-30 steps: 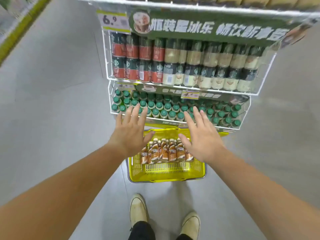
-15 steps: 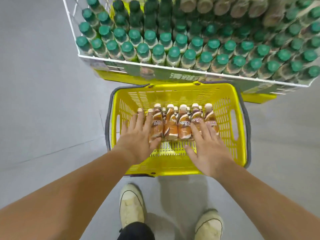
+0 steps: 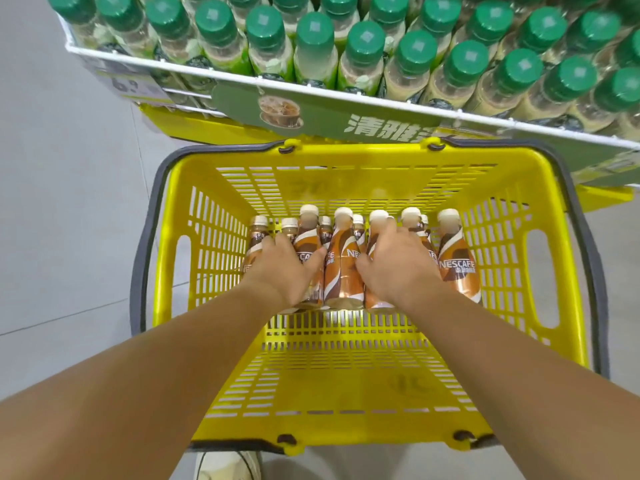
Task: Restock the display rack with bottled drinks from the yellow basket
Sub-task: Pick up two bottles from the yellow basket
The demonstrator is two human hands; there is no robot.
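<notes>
Two bare hands reach down into the yellow basket (image 3: pixel 221 344), which sits on the grey floor (image 3: pixel 62 209) just below the front edge of the display rack (image 3: pixel 311 93). Brown coffee bottles (image 3: pixel 343 268) with pale caps lie in a row across the middle of the basket's floor, caps toward its far wall. The left hand (image 3: pixel 282 268) is wrapped over the bottles at the left end of the row, fingers curled down between them. The right hand (image 3: pixel 398 265) closes around a bottle right of centre, thumb against its left side. One bottle lies untouched at the right end (image 3: pixel 457 258). Green-capped bottles (image 3: pixel 363 46) fill the rack's lowest tier above. A pale shoe (image 3: pixel 225 465) shows at the basket's near edge
</notes>
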